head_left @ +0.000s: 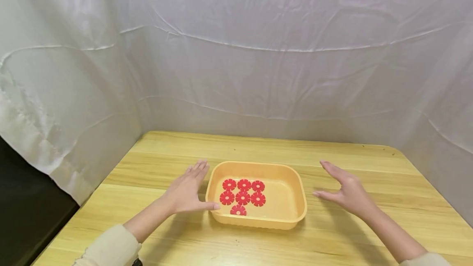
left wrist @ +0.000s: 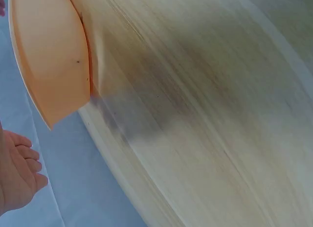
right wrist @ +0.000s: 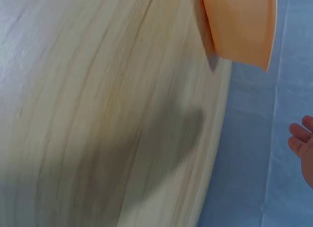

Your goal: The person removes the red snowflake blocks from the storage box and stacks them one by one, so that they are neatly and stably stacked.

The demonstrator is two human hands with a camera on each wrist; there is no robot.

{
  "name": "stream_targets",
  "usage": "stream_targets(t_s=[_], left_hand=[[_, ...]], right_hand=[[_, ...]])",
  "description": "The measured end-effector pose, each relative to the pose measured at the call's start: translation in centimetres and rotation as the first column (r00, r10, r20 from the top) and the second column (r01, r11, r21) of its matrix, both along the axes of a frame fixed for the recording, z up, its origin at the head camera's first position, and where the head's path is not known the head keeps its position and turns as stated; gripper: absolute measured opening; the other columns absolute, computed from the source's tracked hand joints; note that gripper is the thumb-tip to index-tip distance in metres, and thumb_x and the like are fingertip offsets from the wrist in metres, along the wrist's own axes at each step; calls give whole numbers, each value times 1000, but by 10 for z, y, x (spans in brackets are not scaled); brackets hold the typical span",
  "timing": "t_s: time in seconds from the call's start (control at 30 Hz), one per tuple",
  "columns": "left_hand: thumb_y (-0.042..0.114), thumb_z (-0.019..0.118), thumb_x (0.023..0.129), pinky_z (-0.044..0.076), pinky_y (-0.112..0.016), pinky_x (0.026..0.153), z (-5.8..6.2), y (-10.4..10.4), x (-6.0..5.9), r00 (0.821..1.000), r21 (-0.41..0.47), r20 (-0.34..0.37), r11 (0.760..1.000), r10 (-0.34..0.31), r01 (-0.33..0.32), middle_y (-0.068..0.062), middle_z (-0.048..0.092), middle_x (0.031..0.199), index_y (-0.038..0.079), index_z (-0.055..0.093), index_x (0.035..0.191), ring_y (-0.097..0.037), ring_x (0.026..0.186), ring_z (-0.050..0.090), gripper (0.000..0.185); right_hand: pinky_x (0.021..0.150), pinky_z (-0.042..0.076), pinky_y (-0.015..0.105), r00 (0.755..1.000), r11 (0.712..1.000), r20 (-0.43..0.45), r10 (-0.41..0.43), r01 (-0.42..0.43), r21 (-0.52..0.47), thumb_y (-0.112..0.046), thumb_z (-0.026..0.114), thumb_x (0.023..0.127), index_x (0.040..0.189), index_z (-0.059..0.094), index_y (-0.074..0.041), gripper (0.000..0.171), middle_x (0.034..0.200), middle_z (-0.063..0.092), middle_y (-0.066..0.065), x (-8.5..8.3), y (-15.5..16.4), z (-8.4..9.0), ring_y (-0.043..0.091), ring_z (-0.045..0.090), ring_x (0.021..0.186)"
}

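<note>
An orange tray [head_left: 299,192] of red flower discs [head_left: 242,197] sits on the table [head_left: 369,163], between both hands. The left hand [head_left: 186,192] has straight fingers, its thumb at the tray's near-left corner. The right hand [head_left: 345,192], fingers spread and relaxed, hovers just beside the tray.

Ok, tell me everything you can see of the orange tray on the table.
The orange tray is a shallow rectangular basin with rounded corners and a rolled rim, plastic by its look. It sits flat on the wooden table, near the front edge. Seven red flower-shaped discs lie inside, toward its left side. The left hand rests beside it, thumb at the rim; the right hand is apart from it.
</note>
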State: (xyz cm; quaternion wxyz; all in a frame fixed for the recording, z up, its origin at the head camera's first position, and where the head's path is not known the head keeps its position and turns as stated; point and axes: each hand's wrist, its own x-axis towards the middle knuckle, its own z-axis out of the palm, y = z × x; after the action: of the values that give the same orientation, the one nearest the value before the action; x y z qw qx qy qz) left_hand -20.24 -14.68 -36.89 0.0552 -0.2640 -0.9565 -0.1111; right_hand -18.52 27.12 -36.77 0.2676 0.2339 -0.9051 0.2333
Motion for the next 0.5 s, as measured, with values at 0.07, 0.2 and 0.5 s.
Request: stream_targets(t_s=[0.07,0.2,0.5], left_hand=[[73,59,68,24,-45,114,1,1,1,1000,-4,21,1000,-8,9,-20,21,151,-5,30,142,-34,141,20,111],[74,61,65,32,-49,109,1,3,3,998,4,57,1000,-14,13,-20,23,151,-4,31,142,-35,141,21,113],[75,60,64,35,-50,107,4,6,3,995,-27,96,999,-17,19,-22,25,150,-5,31,141,-36,140,24,115]], right_hand=[[94,21,-4,999,999,-25,24,-25,-35,-23,87,57,126,54,4,81,120,59,25,-2,-4,0,45,58,105],[91,24,-5,999,994,3,46,-45,-103,-19,86,59,120,59,5,71,117,63,23,-5,-14,0,43,59,103],[84,53,19,984,979,166,71,-37,-199,-17,82,68,118,61,4,58,115,65,18,-11,-39,5,15,62,105]])
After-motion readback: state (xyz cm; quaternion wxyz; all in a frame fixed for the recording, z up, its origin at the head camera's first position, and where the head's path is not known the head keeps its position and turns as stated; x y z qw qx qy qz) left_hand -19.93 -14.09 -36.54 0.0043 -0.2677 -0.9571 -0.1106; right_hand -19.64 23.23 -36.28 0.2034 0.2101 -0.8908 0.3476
